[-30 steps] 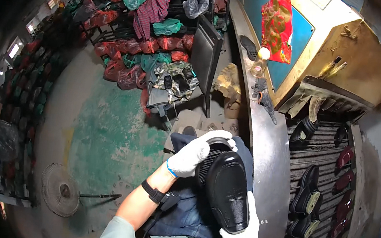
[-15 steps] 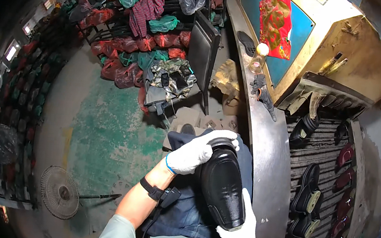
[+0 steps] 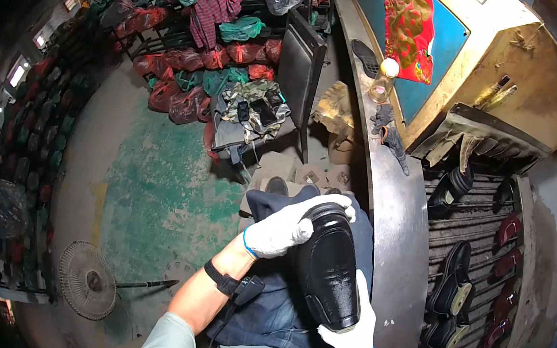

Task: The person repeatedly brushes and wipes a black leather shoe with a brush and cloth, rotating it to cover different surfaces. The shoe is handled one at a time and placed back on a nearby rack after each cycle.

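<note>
In the head view, the black shoe (image 3: 330,268) is held above the lap, just beside the left edge of the metal surface (image 3: 400,241). The gloved left hand (image 3: 278,230) is closed around its far end, thumb on the near side and fingers over the rim; the gloved right hand (image 3: 352,330) cups the near end from beneath and the right. Gripping both ends probably steadies the shoe against twisting, and leaves its glossy top facing up in plain sight.

Toward the far end of the surface lie a loose sole (image 3: 365,56), a jar (image 3: 382,88) and a dark glove (image 3: 393,145), perhaps set there to leave the near stretch free for the arms.

Beyond the right edge of the surface runs a slatted bed (image 3: 470,225). Black shoes (image 3: 452,277) sit toward its middle, while dark red shoes (image 3: 507,262) line its right edge, seemingly grouped by colour. The boxy machine (image 3: 517,97) stands over its far end.
</note>
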{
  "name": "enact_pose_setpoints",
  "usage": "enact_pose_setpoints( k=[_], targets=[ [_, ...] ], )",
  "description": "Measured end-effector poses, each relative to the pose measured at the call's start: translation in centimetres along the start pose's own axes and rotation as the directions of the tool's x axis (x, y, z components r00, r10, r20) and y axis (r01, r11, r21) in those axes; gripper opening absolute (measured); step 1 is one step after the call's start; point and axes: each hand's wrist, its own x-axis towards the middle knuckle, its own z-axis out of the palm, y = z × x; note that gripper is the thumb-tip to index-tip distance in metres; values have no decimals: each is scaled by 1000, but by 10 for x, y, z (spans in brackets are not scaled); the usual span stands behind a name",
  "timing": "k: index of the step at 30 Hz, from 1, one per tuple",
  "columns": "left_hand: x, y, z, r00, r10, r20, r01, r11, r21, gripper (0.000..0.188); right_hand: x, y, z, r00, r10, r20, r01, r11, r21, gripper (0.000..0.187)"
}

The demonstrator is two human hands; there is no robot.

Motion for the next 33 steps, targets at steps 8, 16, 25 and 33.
enact_pose_setpoints(
  k=[8,16,25,33],
  targets=[
    [-6,3,-3,997,70,22,-70,998,9,135,8,24,10,998,-68,-11,67,995,-70,125],
    [4,126,44,999,4,32,-28,593,804,89,56,48,10,903,-413,113,428,855,-293,125],
    [-128,-92,82,705,-86,704,-710,-72,701,48,118,15,-24,961,-26,277,-209,589,780,110],
    [-162,-160,92,871,-130,473,-490,-184,852,56,134,-51,-31,891,177,417,-245,963,115,34]
  ],
)
